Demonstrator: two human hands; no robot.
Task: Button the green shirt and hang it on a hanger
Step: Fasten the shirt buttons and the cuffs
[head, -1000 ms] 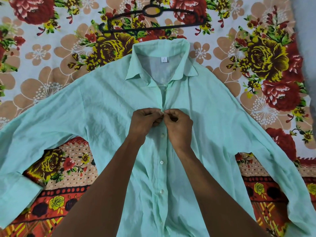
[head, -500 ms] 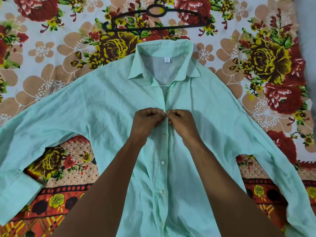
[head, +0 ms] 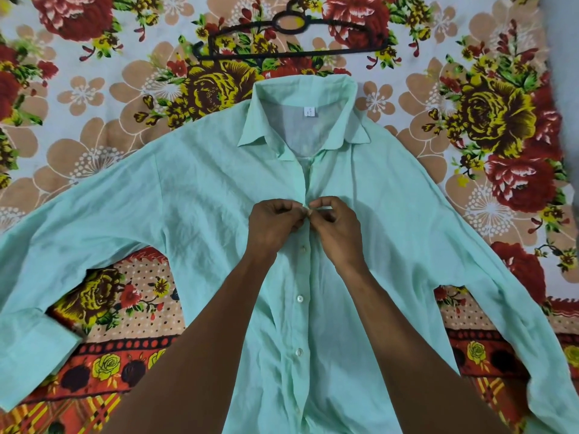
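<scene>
Pinching the shirt placket, both hands had barely shifted; that upper button seemed unfinished, hanger untouched on the bed.

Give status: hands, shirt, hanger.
Left hand and right hand pinching green shirt placket at upper button. Three buttons below fastened. Black hanger beyond collar, untouched. Nothing in the way.

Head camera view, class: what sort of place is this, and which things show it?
Probably a bedroom: a pale green button-up shirt lies on a floral printed bedsheet, a black plastic hanger above its collar. Walls and furniture are not visible.
</scene>
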